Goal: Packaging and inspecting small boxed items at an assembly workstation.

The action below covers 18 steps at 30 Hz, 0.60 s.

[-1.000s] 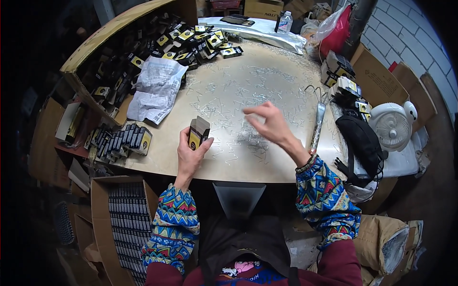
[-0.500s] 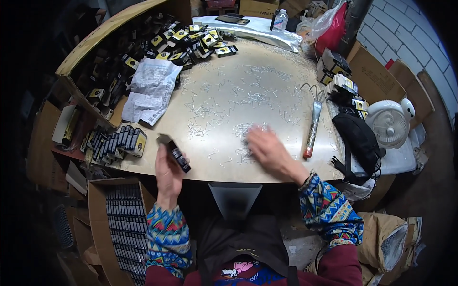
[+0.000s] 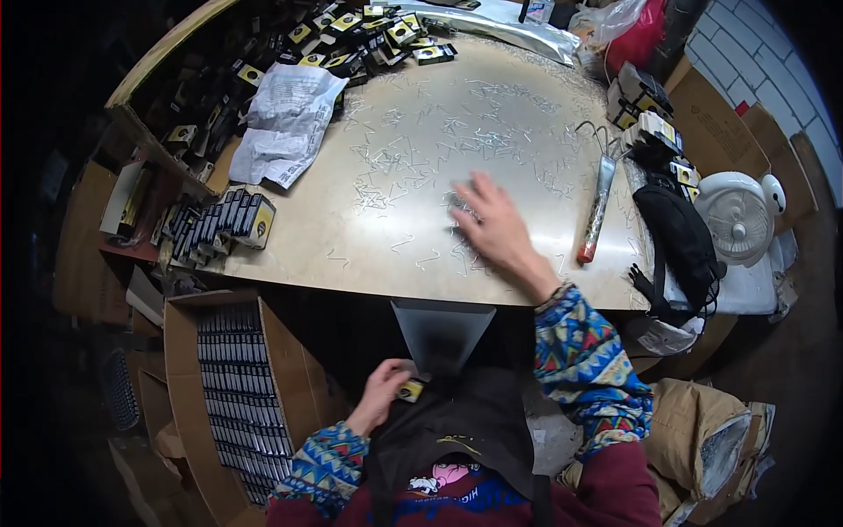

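Note:
My left hand [image 3: 383,393] is down below the table's front edge, close to my apron, and holds a small black and yellow box [image 3: 408,390]. My right hand [image 3: 492,227] lies flat with fingers spread on the round metal tabletop [image 3: 386,132], resting on a scatter of small metal staples [image 3: 465,145]. A grey metal chute [image 3: 442,332] hangs from the table edge between my two arms.
A row of black and yellow boxes [image 3: 219,227] stands at the table's left edge, more are heaped at the back [image 3: 369,35]. Crumpled paper [image 3: 285,123], an orange-handled whisk [image 3: 597,198], a black bag [image 3: 680,241], a white fan [image 3: 738,215] and a filled carton [image 3: 237,386] surround me.
My left hand dropped from the table's edge to my lap with the box. My right hand stayed on the staples, sliding slightly.

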Each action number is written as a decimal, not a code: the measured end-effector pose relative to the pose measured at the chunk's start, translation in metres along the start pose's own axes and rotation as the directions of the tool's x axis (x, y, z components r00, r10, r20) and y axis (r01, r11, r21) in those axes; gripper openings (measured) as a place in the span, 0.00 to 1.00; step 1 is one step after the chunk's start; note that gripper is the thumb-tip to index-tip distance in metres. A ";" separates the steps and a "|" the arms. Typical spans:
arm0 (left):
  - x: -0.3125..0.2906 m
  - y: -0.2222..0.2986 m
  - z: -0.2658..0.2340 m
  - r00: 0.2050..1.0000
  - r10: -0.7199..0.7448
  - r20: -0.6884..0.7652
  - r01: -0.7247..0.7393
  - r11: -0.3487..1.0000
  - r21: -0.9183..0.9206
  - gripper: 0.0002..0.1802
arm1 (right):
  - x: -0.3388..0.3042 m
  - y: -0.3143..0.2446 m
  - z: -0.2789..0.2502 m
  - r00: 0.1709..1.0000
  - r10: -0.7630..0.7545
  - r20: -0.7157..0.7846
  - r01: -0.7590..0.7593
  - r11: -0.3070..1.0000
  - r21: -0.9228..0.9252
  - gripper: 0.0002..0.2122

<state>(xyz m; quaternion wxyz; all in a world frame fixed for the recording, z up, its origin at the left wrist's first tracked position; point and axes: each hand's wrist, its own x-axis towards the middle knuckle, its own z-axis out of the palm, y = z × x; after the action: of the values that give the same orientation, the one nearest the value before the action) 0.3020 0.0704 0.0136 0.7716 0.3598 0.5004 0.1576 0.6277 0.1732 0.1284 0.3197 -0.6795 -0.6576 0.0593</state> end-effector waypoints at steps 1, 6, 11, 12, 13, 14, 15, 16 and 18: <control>0.002 -0.002 0.016 0.997 0.041 0.063 -0.038 0.998 -0.042 0.14 | -0.001 -0.013 0.006 0.995 -0.081 0.052 0.084 0.994 -0.076 0.20; -0.008 0.000 0.043 0.992 0.005 0.123 0.024 0.973 -0.229 0.14 | -0.043 -0.066 0.030 0.994 -0.099 0.040 0.105 0.979 -0.175 0.19; -0.018 -0.006 0.053 0.998 -0.047 0.051 0.063 0.928 -0.367 0.09 | -0.088 -0.109 0.020 0.998 -0.050 0.024 0.054 0.981 -0.189 0.19; -0.021 -0.001 0.059 0.998 -0.050 0.039 0.062 0.923 -0.379 0.08 | -0.095 -0.116 0.012 0.997 -0.047 0.060 0.058 0.978 -0.201 0.20; -0.022 0.001 0.061 0.998 -0.056 0.022 0.060 0.919 -0.391 0.07 | -0.099 -0.121 0.005 0.994 -0.044 0.099 0.063 0.976 -0.208 0.20; -0.020 -0.005 0.059 0.999 -0.052 0.009 0.052 0.927 -0.372 0.07 | -0.102 -0.125 -0.004 0.992 -0.067 0.103 0.087 0.975 -0.204 0.20; -0.021 -0.004 0.060 0.998 -0.069 -0.001 0.063 0.921 -0.385 0.07 | -0.104 -0.127 -0.015 0.990 -0.065 0.125 0.089 0.977 -0.194 0.20; -0.024 0.001 0.061 0.999 -0.051 -0.003 0.046 0.919 -0.390 0.08 | -0.105 -0.130 -0.026 0.983 -0.041 0.178 0.055 0.995 -0.078 0.19; -0.028 0.000 0.060 1.000 -0.001 -0.015 -0.005 0.923 -0.385 0.13 | -0.106 -0.128 -0.039 0.986 -0.050 0.161 0.030 0.991 0.128 0.19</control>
<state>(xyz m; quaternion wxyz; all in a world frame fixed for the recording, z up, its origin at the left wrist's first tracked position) 0.3430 0.0297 0.0464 0.8234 0.2007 0.4649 0.2561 0.5242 0.0519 0.1888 0.3076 -0.6376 -0.6903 0.1497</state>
